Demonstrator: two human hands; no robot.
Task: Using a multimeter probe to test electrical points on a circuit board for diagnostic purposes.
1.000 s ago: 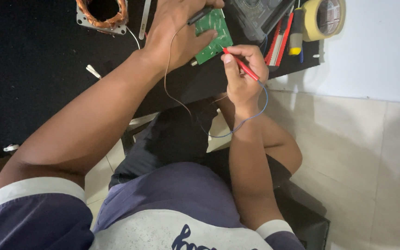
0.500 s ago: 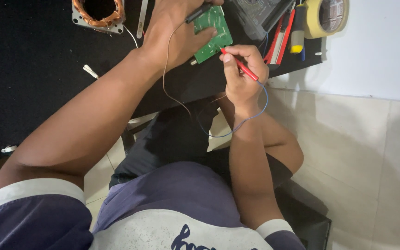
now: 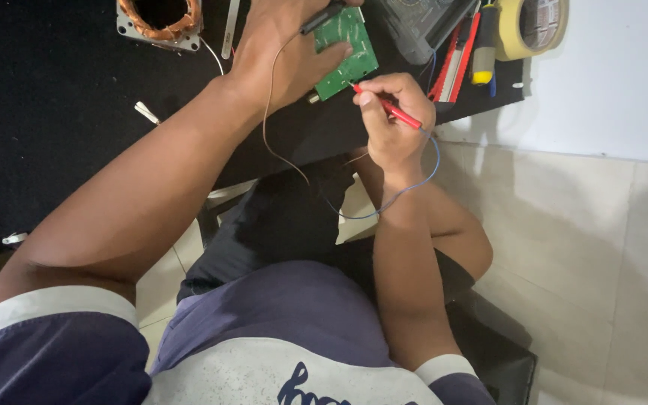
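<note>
A small green circuit board [image 3: 348, 51] lies on a black mat [image 3: 61, 112] at the top of the view. My left hand [image 3: 283, 49] rests on the board and grips a black probe [image 3: 322, 16] with a thin wire trailing from it. Just below the board, my right hand [image 3: 391, 120] pinches a red probe [image 3: 385, 106] whose tip touches the board's lower edge. A blue wire [image 3: 414, 184] loops from the red probe past my wrist.
A copper-wound coil in a metal frame [image 3: 160, 19] sits at the top left. A dark meter [image 3: 421, 26], red and yellow tools [image 3: 470, 45] and a roll of tape [image 3: 530, 26] lie at the top right. Pale floor tiles [image 3: 579, 247] are to the right.
Both hands and the board stay nearly in place. The view has shifted slightly, so the mat's items sit a little higher in the frame.
</note>
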